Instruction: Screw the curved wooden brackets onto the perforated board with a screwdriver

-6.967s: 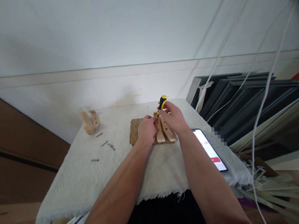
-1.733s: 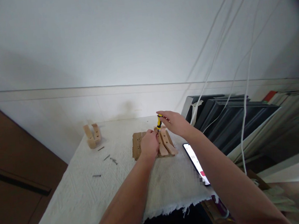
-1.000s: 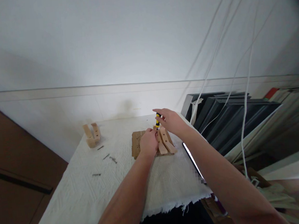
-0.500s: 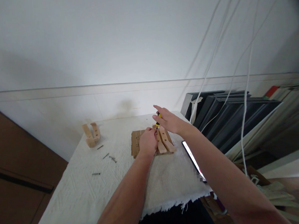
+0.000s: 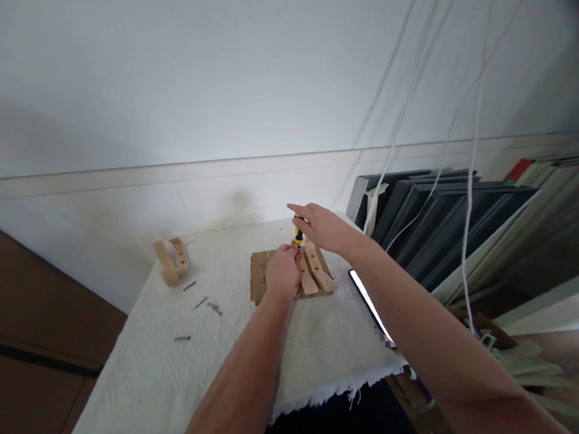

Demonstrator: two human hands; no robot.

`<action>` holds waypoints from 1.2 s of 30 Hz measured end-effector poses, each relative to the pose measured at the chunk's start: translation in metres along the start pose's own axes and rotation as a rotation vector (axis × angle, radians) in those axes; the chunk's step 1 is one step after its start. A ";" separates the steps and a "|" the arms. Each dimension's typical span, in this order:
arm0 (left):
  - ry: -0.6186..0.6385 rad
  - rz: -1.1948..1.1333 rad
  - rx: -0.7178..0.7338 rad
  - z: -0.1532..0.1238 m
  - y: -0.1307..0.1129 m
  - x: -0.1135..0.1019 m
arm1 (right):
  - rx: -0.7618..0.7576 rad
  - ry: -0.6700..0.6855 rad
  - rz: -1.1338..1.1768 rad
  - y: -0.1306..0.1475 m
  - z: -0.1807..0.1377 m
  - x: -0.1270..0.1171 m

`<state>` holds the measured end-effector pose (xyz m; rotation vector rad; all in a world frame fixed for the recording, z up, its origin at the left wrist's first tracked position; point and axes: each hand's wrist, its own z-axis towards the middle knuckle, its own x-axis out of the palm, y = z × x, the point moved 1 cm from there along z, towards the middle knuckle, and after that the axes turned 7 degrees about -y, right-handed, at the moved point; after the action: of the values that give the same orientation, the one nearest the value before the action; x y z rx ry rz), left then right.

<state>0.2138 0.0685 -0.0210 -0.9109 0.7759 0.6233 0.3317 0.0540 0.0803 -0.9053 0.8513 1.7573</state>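
Our right hand [image 5: 323,230] grasps screwdriver [image 5: 298,235]; left hand [image 5: 284,271], grip unclear. Work midway, we judge: loose screws [image 5: 214,308] left, screwdriver's eight o'clock.

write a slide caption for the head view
Right hand on a screwdriver above wooden pieces, left hand close to its tip.

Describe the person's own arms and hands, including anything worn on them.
Both the left hand and the right hand are ungloved. The forearms are bare to the picture's edge, with no sleeve, watch or bracelet showing. Any ring is too small to tell.
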 end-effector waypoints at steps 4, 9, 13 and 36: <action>0.003 0.002 0.009 0.000 0.000 0.000 | 0.125 0.053 -0.096 0.002 -0.003 -0.008; -0.009 0.015 0.016 0.000 0.000 0.000 | 0.218 0.008 -0.242 0.010 0.005 -0.001; -0.005 0.007 0.019 -0.001 0.000 -0.001 | 0.103 0.006 -0.053 -0.002 0.000 -0.001; 0.034 0.015 0.002 0.000 -0.002 -0.003 | 0.273 -0.074 -0.182 -0.002 0.001 0.005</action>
<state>0.2136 0.0666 -0.0179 -0.9164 0.8149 0.6214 0.3316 0.0578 0.0760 -0.7096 0.9053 1.4668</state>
